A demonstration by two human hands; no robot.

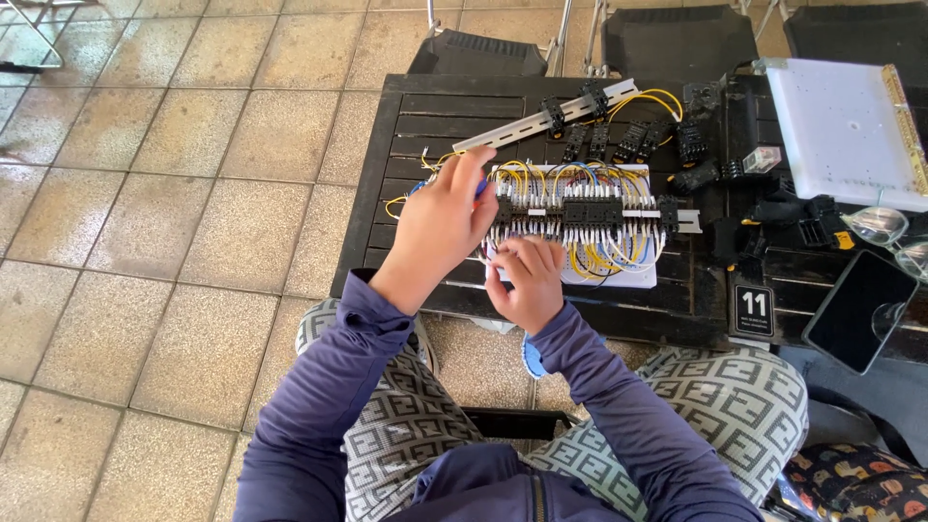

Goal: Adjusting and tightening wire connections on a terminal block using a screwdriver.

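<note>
Left hand (437, 230) covers the left end of the wired relay board (580, 217); whatever its fingers grip is hidden apart from a blue sliver. Right hand (527, 280) masks the board's lower left edge; fingertip contact can't be made out. Individual wire ends too small to trace. White panel (841, 130) cut off by the right edge. Chairs (677, 39) beyond the counter (435, 116) cropped at the top. Dark tablet (855, 309) partly overlapped by glassware.

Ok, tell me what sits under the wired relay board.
Under the wired relay board a white panel shows along its lower edge, resting on the dark slatted table. The rest is covered by wiring and both hands.
</note>
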